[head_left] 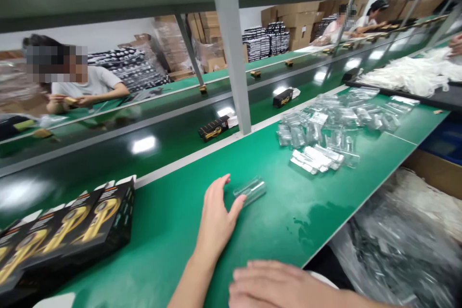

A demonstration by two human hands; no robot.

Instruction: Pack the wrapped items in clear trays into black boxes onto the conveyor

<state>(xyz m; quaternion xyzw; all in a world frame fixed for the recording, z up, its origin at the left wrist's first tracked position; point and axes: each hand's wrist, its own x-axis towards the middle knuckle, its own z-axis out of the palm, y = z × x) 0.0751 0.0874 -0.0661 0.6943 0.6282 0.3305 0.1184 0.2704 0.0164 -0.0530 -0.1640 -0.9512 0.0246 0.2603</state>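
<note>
My left hand rests flat on the green table, fingers together, its tips touching a small clear plastic tray that lies just to its right. My right hand lies palm down at the table's near edge with nothing in it. A pile of clear plastic trays is spread farther right on the table. A row of black boxes with gold print leans at the left.
A dark conveyor belt runs behind the table and carries black boxes. A grey post stands at the belt's edge. People sit across the belt. A bag of clear plastic lies below right.
</note>
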